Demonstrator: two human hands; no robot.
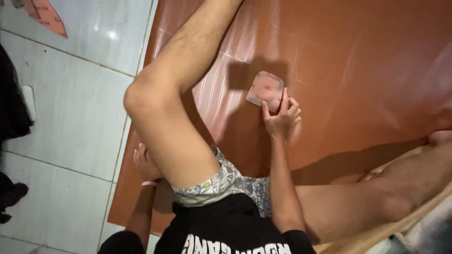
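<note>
My right hand grips the lower edge of a small pinkish rounded-square piece, holding it against a large brown sheet spread on the floor. My left hand rests with fingers apart on the sheet's left part, partly hidden behind my raised left knee. A pale band sits on that wrist. My right leg lies folded flat to the right.
White floor tiles lie left of the sheet. Dark cloth and a small white object sit at the left edge. A pink cut piece lies top left. Beige fabric is bottom right.
</note>
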